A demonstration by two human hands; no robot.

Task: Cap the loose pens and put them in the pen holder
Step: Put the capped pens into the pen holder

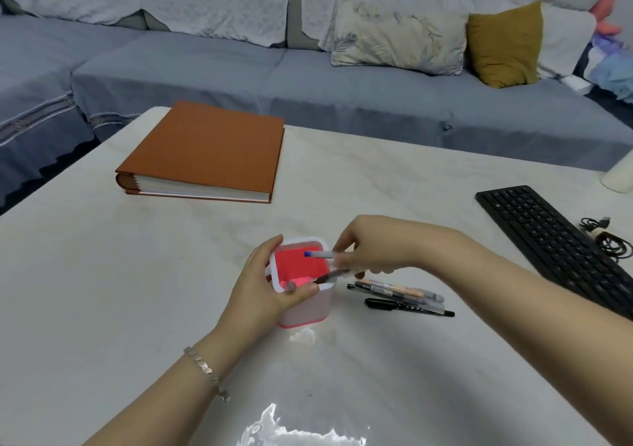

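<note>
A square white pen holder [310, 308] with a red inside stands at the middle of the table. My left hand [263, 284] grips its left side, thumb on the near rim. My right hand [370, 250] holds two pens over the opening: a white pen with a blue tip [320, 254] and a dark pen [330, 276], both pointing left into the holder. A pink-capped pen end [291, 285] shows inside at the near corner. Several more pens [400, 296] lie on the table just right of the holder, one of them black.
A brown album [205, 152] lies at the far left of the marble table [137, 291]. A black keyboard [555, 243] sits at the right with a coiled cable [606, 240] beside it. A sofa with cushions runs behind the table.
</note>
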